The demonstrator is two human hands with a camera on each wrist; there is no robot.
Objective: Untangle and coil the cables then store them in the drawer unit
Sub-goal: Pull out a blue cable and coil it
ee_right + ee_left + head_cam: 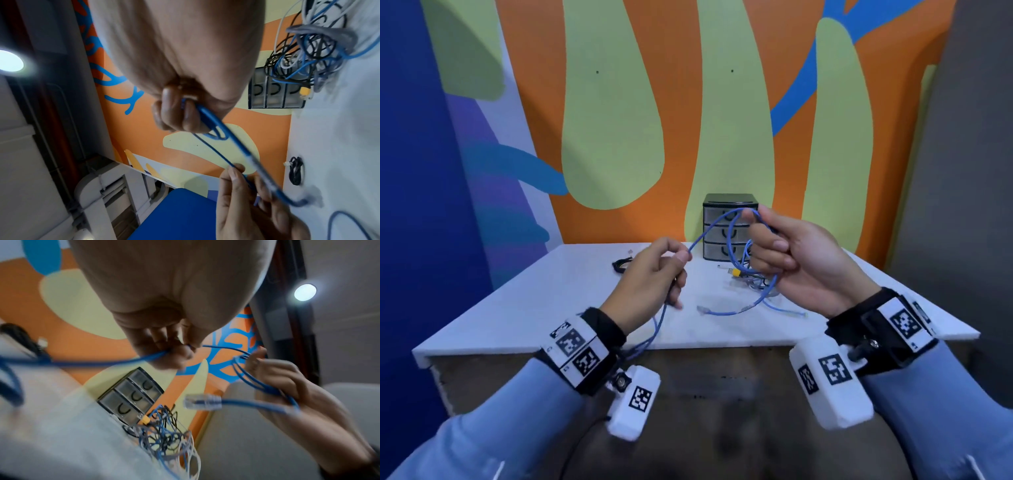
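We hold both hands raised in front of chest, forearms angled inward, blue sleeves to wrists, marker bands strapped on both wrists. Our left hand (654, 274) sits lower, palm turned inward, thumb and forefinger pinching blue cable (709, 233), other fingers curled loosely beneath. Our right hand (798, 260) sits higher, thumb pressing cable loops against curled forefinger, remaining fingers folded into palm. Hands near each other, not touching. Both grips closed on same cable.
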